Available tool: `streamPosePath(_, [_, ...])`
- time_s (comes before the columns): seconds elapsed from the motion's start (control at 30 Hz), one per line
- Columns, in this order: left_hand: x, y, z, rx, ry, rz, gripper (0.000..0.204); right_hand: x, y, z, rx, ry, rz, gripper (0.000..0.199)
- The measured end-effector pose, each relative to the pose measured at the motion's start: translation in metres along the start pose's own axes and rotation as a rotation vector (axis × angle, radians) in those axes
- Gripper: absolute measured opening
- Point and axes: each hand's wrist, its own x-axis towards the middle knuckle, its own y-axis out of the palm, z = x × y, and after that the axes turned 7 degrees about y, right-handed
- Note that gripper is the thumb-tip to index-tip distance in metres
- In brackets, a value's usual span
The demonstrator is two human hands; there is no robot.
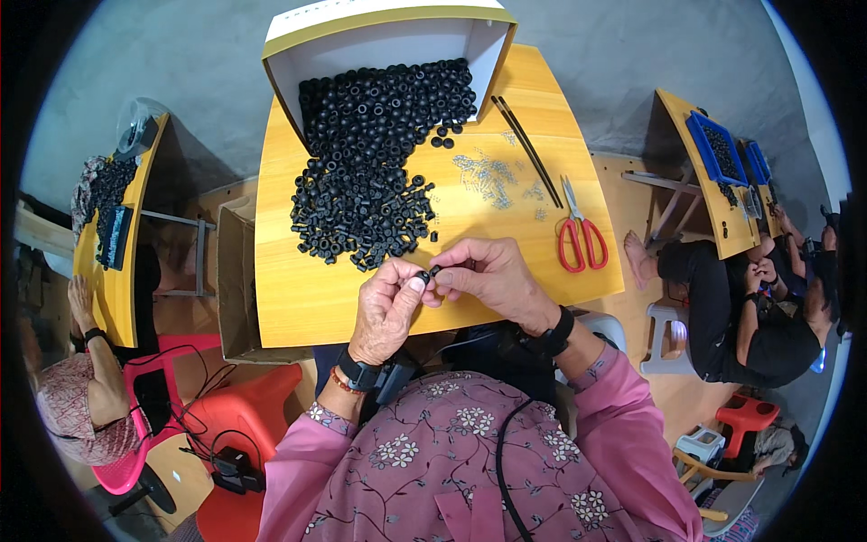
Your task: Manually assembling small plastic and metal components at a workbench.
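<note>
Well to the left of the hands, another person in a patterned top sat at a separate yellow table [113, 298] that carried more black parts. Nearer, just left of the hands and below the worktop's edge, an open cardboard carton [233, 280] stood beside a red plastic stool [244, 415].

The left hand [388, 307] was closed in a pinch, thumb and fingertips gripping a small black ring [423, 275] over the near edge of the yellow worktop [298, 298]. The right hand [488, 275] met it fingertip to fingertip, also pinched shut on a second small black piece [435, 269] pressed against the first; what exactly that piece was could not be told.

Beyond the hands lay a large heap of black rings [361, 208], spilling from a tipped white box [388, 41]. Beyond and to the right of the hands were a scatter of tiny silver parts [488, 176], two dark thin sticks [528, 149] and red-handled scissors [578, 230]. Far right, other people in black sat at tables with blue trays [718, 149].
</note>
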Motion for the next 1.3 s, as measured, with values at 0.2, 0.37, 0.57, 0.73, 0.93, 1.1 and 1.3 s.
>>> streamPosePath(0.2, [0.001,0.001,0.001,-0.017,0.013,0.004,0.013,0.002,0.001,-0.004,-0.035,-0.031,-0.029,0.017])
streamPosePath(0.37, [0.001,0.0,0.003,-0.001,0.024,0.007,0.011,0.002,0.004,-0.001,-0.055,-0.022,-0.037,0.017])
streamPosePath(0.57, [0.001,0.0,0.003,0.026,0.049,0.008,0.01,0.0,0.008,0.003,-0.1,-0.085,-0.033,0.013])
streamPosePath(0.73, [0.001,0.001,0.003,0.063,0.041,-0.015,0.011,0.001,0.006,0.006,-0.346,-0.218,-0.059,0.011])
streamPosePath(0.93, [-0.001,-0.001,0.008,0.044,0.052,-0.013,0.012,0.002,0.007,0.008,-0.5,-0.337,-0.041,0.011])
streamPosePath(1.1, [-0.001,0.001,0.004,0.039,0.053,-0.017,0.012,0.003,0.007,-0.002,-0.357,-0.292,-0.019,0.013])
streamPosePath(1.3, [-0.001,-0.002,0.002,0.015,0.029,0.001,0.013,0.004,0.005,-0.008,-0.474,-0.407,-0.056,0.015])
